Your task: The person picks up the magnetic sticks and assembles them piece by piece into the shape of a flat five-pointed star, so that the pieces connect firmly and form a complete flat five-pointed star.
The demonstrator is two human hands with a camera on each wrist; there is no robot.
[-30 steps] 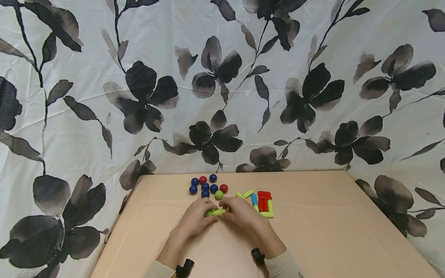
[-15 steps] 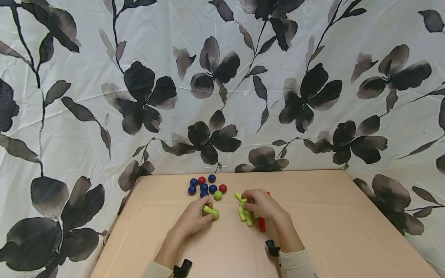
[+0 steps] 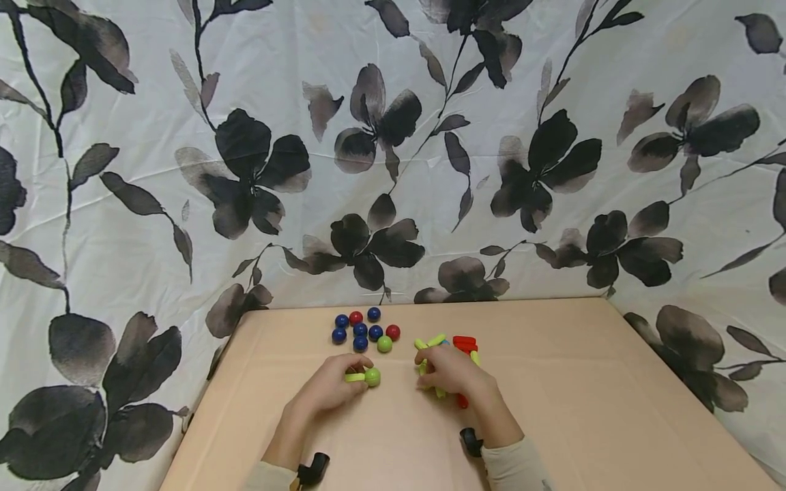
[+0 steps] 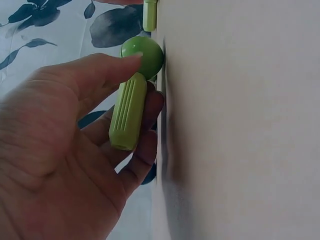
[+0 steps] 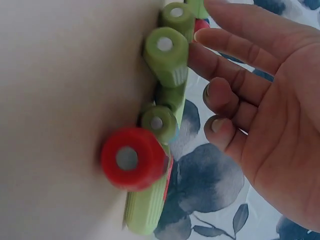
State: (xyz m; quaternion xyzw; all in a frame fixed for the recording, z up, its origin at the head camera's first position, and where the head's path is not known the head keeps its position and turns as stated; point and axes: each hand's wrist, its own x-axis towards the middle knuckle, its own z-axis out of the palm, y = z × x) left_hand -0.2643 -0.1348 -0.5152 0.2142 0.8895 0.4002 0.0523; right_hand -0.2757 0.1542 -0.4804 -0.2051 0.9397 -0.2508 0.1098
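Currently nearest, short of the held green ball: beige L sleeve & R sleeve, w/ a black wrist unit at the L cuff. L hand obs. directly L of ball; thumb pressed on ball, fingers bent behind held green rod, pinching these 2 pcs. Rod end meets ball; contact of ball w/ table: can't tell. R hand is R of ball, well apart from L hand; thumb & fingers separated, loosely bent. Fingertip contact w/ rods: can't tell. Under & around R hand, also R of ball: green rods & red rods, some w/ grey disc ends; partly covered, exact qty. can't be told.

Past ball, on table: 9 loose balls, i.e. 6 blue balls, 2 red balls, 1 loose green ball, the last slightly R of held ball. Farthest, beyond ball & table's back edge: white cloth w/ dark floral print.
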